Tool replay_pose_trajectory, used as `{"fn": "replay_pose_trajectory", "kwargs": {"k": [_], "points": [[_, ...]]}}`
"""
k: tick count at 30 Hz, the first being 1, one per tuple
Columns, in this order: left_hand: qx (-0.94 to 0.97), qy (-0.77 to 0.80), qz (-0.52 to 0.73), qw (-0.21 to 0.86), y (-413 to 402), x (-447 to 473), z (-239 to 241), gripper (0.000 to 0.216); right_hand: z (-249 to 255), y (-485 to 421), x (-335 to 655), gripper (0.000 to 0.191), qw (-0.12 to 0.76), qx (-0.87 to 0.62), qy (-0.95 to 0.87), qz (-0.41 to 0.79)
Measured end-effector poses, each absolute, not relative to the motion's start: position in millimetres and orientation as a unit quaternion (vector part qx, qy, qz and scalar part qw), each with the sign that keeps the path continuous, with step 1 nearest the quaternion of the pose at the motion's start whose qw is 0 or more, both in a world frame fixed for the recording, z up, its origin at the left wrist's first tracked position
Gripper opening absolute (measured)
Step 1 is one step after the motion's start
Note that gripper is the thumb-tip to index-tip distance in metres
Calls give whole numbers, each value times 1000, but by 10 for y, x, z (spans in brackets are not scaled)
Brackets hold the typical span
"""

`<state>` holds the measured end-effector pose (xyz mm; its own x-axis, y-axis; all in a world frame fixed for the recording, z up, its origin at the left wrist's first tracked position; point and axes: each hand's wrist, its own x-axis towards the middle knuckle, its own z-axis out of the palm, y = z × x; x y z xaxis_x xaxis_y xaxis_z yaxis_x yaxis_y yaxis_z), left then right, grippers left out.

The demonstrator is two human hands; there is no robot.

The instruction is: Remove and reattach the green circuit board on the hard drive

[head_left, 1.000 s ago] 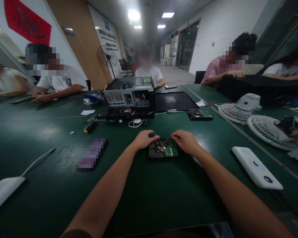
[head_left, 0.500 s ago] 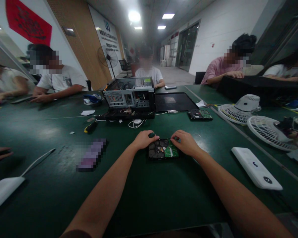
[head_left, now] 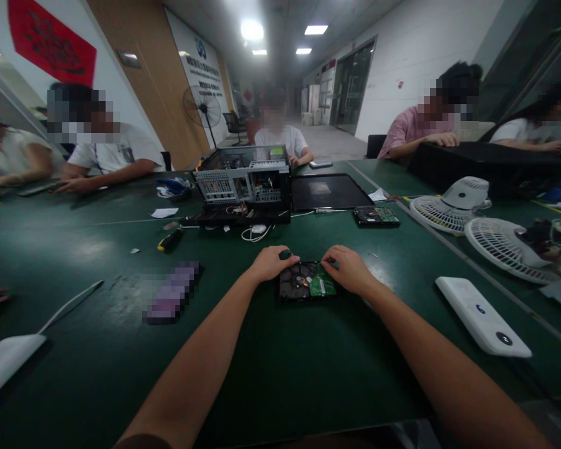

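A hard drive [head_left: 293, 285], dark metal with a green circuit board on its right part, lies on the green table in front of me. At its far left corner is my left hand [head_left: 270, 263], fingers closed, with a dark rounded piece [head_left: 285, 254] showing by the thumb. My right hand [head_left: 346, 265] pinches at the far right corner, over the circuit board's edge. Another small dark greenish piece [head_left: 334, 264] shows among its fingers. What these pieces are is too small to tell.
An opened computer case [head_left: 243, 187] stands ahead, beside its black side panel [head_left: 331, 192]. A second hard drive [head_left: 376, 217], a yellow-black screwdriver [head_left: 169, 239], a phone [head_left: 174, 293], a white power bank [head_left: 484, 317] and white fan parts [head_left: 449, 209] lie around. Several people sit opposite.
My hands and the hard drive stay almost where they were. At the left edge, another person's hand has drawn back slightly to the left.
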<state>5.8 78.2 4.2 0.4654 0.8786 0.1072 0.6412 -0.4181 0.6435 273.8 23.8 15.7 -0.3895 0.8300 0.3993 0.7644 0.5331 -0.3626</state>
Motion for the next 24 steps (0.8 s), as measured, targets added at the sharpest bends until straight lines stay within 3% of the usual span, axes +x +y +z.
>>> {"fn": "replay_pose_trajectory", "kwargs": {"k": [8,12,15,21,24], "points": [[789,493,243,276,727,62,159,40,258,215,2801,12,336,-526,-778,73],[803,461,308,219,577,189,371,57,292,106,2606,21,382,-497,-760,172],[834,400,316,209,415,378,520,58,311,31,2472,33,405,-455,-745,271],[849,381,306,203,205,638,549,67,339,40,2454,24,495,-393,-689,354],[851,377,312,191,169,678,519,68,362,49,2475,29,486,-394,-694,357]]}}
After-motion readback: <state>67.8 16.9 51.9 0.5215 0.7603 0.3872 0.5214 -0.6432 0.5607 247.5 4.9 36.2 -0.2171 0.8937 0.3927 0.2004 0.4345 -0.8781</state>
